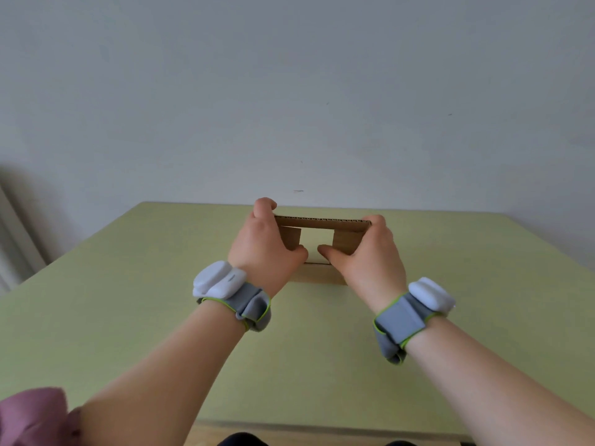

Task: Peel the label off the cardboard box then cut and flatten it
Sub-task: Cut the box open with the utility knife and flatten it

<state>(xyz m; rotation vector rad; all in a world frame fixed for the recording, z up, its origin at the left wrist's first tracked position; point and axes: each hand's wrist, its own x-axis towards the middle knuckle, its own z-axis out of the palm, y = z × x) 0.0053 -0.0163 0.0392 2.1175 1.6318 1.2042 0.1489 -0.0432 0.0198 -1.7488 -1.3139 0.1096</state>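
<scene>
The wide, pale yellow-green surface (128, 317) runs back to a plain grey-white wall (289, 75) and gives the work a level base.

Toward its far edge, near the middle, stands the brown corrugated cardboard box (322, 222), open so that the surface shows through a gap between two short flaps, with the fluted edge of its top panel facing the camera. It appears to rest on the surface, probably so its own weight is carried while it is handled.

The left hand (265, 244) grips the box's left end, fingers curled over the top corner and thumb tucked inward low down. The right hand (367, 252) mirrors it on the right end, holding the box square from both sides.

Each wrist wears a grey fabric band with a white plastic module (219, 280).

No label or cutting tool is visible, so the stage of the task is unclear.
</scene>
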